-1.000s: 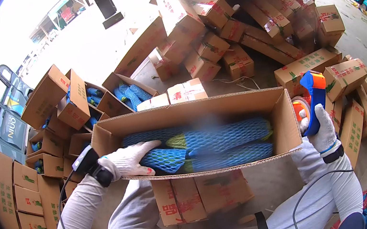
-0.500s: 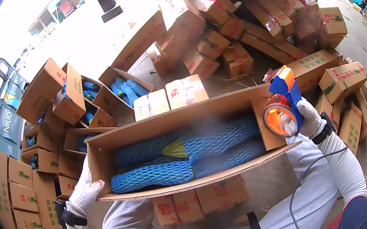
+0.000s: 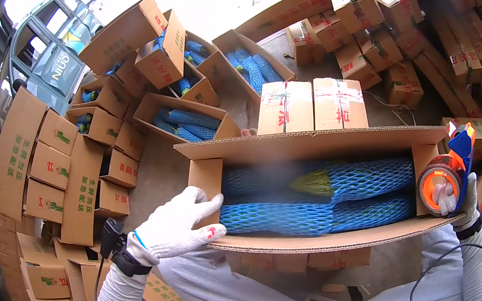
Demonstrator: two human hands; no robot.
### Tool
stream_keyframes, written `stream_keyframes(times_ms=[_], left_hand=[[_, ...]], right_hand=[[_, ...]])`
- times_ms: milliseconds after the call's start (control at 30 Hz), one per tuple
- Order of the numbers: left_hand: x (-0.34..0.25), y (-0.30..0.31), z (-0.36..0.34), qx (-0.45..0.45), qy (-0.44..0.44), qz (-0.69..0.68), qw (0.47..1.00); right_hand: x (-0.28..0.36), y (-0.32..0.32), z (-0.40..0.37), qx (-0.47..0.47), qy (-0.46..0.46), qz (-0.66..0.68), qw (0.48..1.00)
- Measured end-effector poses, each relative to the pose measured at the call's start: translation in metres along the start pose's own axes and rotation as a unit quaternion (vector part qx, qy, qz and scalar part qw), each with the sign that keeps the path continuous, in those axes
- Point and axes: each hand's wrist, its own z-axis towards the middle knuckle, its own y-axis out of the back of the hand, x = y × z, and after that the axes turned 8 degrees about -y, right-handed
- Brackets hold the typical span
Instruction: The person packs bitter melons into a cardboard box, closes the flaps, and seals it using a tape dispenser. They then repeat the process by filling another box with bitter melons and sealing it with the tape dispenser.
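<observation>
An open cardboard box (image 3: 333, 241) sits across my lap. Inside it lie long green vegetables in blue foam netting (image 3: 277, 216), with a yellow-green leafy tip (image 3: 313, 183) showing near the middle. My left hand (image 3: 180, 224), in a white knit glove, is closed around the box's near left corner, thumb and fingers on the cardboard. At the right end, my right hand (image 3: 468, 202) grips a blue and orange tape dispenser (image 3: 463, 151) carrying a roll of tape (image 3: 440, 186). Gloved fingers show through the roll's core. The dispenser is against the box's right end.
Closed boxes (image 3: 310, 104) stand just beyond the open one. A large heap of taped boxes (image 3: 395, 3) rises at the far right. To the left are stacked boxes (image 3: 78, 184) and open boxes (image 3: 231, 128) with netted vegetables. A vehicle (image 3: 57, 60) stands behind them.
My view has swung left, so the box and surroundings appear further right. My left hand has shifted inward at the box's left end. My right hand still holds the tape dispenser.
</observation>
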Motion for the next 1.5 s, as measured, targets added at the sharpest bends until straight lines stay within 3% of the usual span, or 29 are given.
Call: stream_keyframes(times_ms=[67, 133, 167, 200, 267, 300, 367, 467, 533, 633, 667, 700, 767, 800, 833, 967, 1067, 1167, 1233, 1400, 1433, 1500], left_hand=[[-0.006, 0.011, 0.009, 0.066, 0.025, 0.02, 0.997], [-0.012, 0.025, 0.01, 0.084, 0.005, 0.01, 0.996], [-0.003, 0.025, 0.008, 0.07, -0.061, 0.016, 0.996], [-0.006, 0.019, 0.008, 0.046, -0.04, 0.031, 0.998], [-0.011, 0.0, 0.014, -0.015, -0.001, 0.1, 0.995], [-0.006, -0.008, 0.022, -0.083, -0.028, 0.156, 0.984], [0.005, -0.003, 0.046, -0.097, 0.006, 0.109, 0.989], [0.028, -0.037, 0.086, -0.249, -0.043, 0.131, 0.959], [0.022, -0.047, 0.097, -0.304, -0.078, 0.147, 0.938], [0.001, -0.056, 0.107, -0.396, -0.085, 0.149, 0.902], [-0.001, -0.064, 0.114, -0.406, -0.066, 0.191, 0.891], [-0.004, -0.064, 0.118, -0.46, -0.122, 0.227, 0.85], [-0.017, -0.058, 0.123, -0.499, -0.158, 0.242, 0.817], [-0.027, -0.054, 0.132, -0.499, -0.14, 0.268, 0.812], [-0.037, -0.051, 0.145, -0.503, -0.115, 0.291, 0.806], [-0.085, -0.054, 0.166, -0.469, -0.137, 0.113, 0.865], [-0.087, -0.069, 0.132, -0.473, -0.189, 0.146, 0.848], [-0.079, -0.1, 0.107, -0.369, -0.186, 0.07, 0.908], [-0.083, -0.108, 0.098, -0.356, -0.164, 0.102, 0.914], [-0.089, -0.105, 0.109, -0.362, -0.132, 0.113, 0.916], [-0.09, -0.104, 0.109, -0.364, -0.127, 0.107, 0.917], [-0.09, -0.102, 0.113, -0.377, -0.127, 0.109, 0.911]], right_hand=[[-0.006, -0.013, -0.009, 0.018, 0.024, -0.019, 0.999], [-0.016, -0.009, -0.024, -0.08, 0.043, -0.039, 0.995], [-0.014, -0.007, -0.02, -0.026, 0.048, -0.025, 0.998], [-0.011, -0.005, -0.016, 0.027, 0.049, -0.011, 0.998], [0.001, -0.012, 0.001, 0.031, 0.082, -0.024, 0.996], [0.005, -0.018, 0.007, -0.001, 0.091, -0.029, 0.995], [0.014, -0.047, 0.023, -0.156, 0.16, -0.026, 0.974], [0.047, -0.067, 0.038, -0.288, 0.188, -0.024, 0.939], [0.07, -0.02, 0.014, -0.043, 0.184, -0.082, 0.979], [0.039, -0.161, 0.002, -0.107, 0.174, -0.184, 0.961], [0.031, -0.186, 0.007, -0.122, 0.123, -0.221, 0.96], [0.024, -0.178, 0.022, -0.081, 0.034, -0.256, 0.963], [0.012, -0.162, 0.052, 0.022, -0.135, -0.351, 0.926], [0.0, -0.152, 0.064, 0.049, -0.108, -0.204, 0.972], [0.002, -0.143, 0.066, 0.046, -0.128, -0.215, 0.967], [0.002, -0.14, 0.048, 0.041, -0.131, -0.267, 0.954], [0.001, -0.151, 0.034, 0.064, -0.079, -0.306, 0.947], [-0.003, -0.16, 0.03, 0.085, -0.049, -0.325, 0.941], [0.005, -0.161, 0.034, 0.064, -0.086, -0.293, 0.95], [0.042, -0.199, 0.053, 0.12, -0.013, -0.28, 0.952], [0.068, -0.203, 0.081, 0.148, -0.075, -0.293, 0.942], [0.057, -0.199, 0.112, 0.143, -0.168, -0.353, 0.909]])
